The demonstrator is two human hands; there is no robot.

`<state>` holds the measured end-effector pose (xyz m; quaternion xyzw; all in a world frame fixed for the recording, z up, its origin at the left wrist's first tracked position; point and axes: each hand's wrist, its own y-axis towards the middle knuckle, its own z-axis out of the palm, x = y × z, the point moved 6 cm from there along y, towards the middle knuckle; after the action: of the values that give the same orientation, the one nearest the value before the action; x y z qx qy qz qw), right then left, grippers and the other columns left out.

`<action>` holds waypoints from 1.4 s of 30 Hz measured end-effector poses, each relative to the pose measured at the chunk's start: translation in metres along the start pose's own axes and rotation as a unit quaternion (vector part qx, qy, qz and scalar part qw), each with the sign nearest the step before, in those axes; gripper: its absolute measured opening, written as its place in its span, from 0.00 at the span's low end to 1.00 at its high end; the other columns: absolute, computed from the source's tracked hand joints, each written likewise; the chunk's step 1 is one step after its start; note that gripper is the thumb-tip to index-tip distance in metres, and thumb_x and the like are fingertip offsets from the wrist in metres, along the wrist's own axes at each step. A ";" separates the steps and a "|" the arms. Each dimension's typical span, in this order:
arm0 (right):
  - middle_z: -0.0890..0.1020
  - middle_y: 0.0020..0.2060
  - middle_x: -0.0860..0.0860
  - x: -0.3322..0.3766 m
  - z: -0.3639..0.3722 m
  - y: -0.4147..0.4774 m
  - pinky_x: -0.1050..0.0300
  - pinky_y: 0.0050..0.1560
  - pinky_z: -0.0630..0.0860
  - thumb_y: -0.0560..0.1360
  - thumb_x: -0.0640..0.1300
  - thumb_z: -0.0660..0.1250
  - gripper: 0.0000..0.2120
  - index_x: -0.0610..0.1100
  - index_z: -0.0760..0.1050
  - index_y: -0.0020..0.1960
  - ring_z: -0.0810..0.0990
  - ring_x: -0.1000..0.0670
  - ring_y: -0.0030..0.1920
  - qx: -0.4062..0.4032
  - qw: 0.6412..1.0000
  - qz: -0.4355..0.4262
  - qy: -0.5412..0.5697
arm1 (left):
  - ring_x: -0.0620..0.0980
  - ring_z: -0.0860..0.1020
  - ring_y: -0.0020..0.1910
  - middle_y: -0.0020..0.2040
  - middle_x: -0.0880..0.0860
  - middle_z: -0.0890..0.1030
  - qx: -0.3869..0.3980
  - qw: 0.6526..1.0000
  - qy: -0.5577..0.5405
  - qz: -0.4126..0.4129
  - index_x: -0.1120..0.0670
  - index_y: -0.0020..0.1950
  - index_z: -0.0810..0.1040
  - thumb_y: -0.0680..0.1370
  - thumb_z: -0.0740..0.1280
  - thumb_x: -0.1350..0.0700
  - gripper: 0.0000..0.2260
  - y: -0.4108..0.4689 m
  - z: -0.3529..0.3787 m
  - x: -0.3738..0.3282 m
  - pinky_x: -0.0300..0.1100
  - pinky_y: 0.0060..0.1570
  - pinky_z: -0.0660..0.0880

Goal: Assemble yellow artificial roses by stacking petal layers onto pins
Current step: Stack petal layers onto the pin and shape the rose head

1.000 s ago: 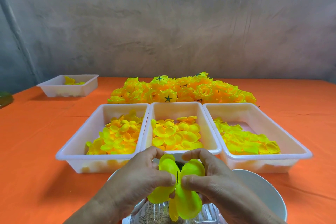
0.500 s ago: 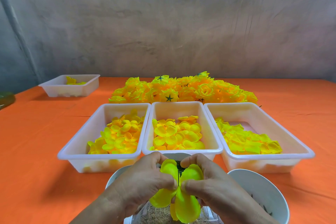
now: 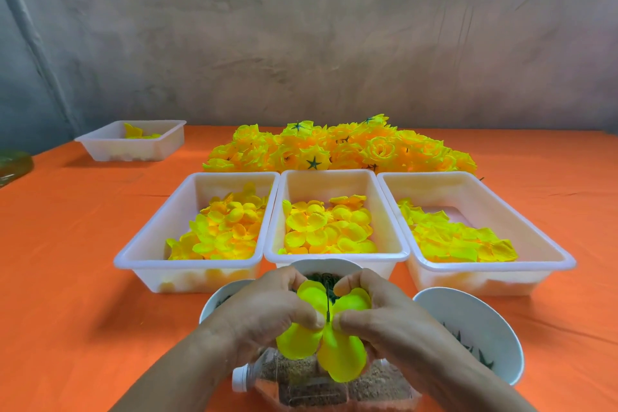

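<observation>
Your left hand [image 3: 264, 311] and right hand [image 3: 384, 321] still pinch the bright yellow fabric petal layer [image 3: 337, 358] at lower centre of the frame, fingers [image 3: 361, 278] curled on it either side of the thin dark metal pin [image 3: 327, 301]. More of that pin shows above the petals than half a second ago, over the clear sand-filled plastic bottle [image 3: 301, 378]

Bottle [image 3: 296, 380] cut by bottom edge; green object [image 3: 13, 164] by left edge.
</observation>
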<state>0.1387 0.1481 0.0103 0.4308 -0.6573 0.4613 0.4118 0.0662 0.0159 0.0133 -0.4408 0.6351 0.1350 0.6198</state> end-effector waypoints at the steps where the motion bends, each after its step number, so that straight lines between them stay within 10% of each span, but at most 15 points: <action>1: 0.79 0.38 0.46 0.001 0.002 -0.001 0.57 0.28 0.74 0.58 0.43 0.68 0.22 0.49 0.73 0.52 0.79 0.50 0.30 0.008 1.000 0.003 -0.002 | 0.50 0.81 0.32 0.35 0.54 0.82 0.002 1.000 0.004 -0.007 0.58 0.53 0.75 0.71 0.71 0.67 0.13 -0.001 0.000 0.002 0.41 0.32 0.76; 9: 0.79 0.33 0.47 0.018 -0.023 -0.012 0.54 0.34 0.79 0.74 0.48 0.71 0.15 0.46 0.72 0.57 0.79 0.49 0.31 0.031 0.994 -0.009 -0.108 | 0.47 0.80 0.32 0.38 0.54 0.82 -0.025 0.998 0.057 0.006 0.56 0.53 0.76 0.63 0.77 0.51 0.23 -0.008 -0.027 -0.011 0.45 0.42 0.76; 16: 0.81 0.40 0.40 0.027 -0.038 -0.016 0.55 0.35 0.79 0.77 0.47 0.68 0.08 0.44 0.75 0.53 0.80 0.48 0.33 0.010 0.988 -0.025 -0.149 | 0.48 0.85 0.41 0.38 0.50 0.85 -0.044 0.996 0.071 0.030 0.55 0.50 0.79 0.73 0.74 0.54 0.09 -0.007 -0.038 -0.017 0.48 0.50 0.79; 31: 0.79 0.34 0.47 0.013 -0.039 -0.012 0.59 0.30 0.75 0.75 0.42 0.70 0.05 0.44 0.77 0.50 0.79 0.50 0.31 0.012 0.987 -0.031 -0.156 | 0.50 0.84 0.44 0.41 0.52 0.82 -0.010 0.995 0.067 0.074 0.54 0.49 0.82 0.67 0.77 0.55 0.13 0.000 -0.022 -0.029 0.44 0.47 0.80; 42: 0.82 0.35 0.44 0.024 -0.060 0.016 0.57 0.32 0.76 0.74 0.46 0.70 0.02 0.48 0.79 0.46 0.80 0.50 0.31 -0.007 0.983 -0.040 -0.179 | 0.49 0.80 0.37 0.38 0.52 0.82 -0.162 0.973 0.062 0.155 0.56 0.45 0.81 0.74 0.71 0.62 0.03 0.055 -0.041 -0.038 0.48 0.45 0.77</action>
<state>0.1250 0.2043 0.0424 0.5292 -0.7060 0.3554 0.3084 -0.0070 0.0335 0.0355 -0.4393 0.7025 0.3025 0.4712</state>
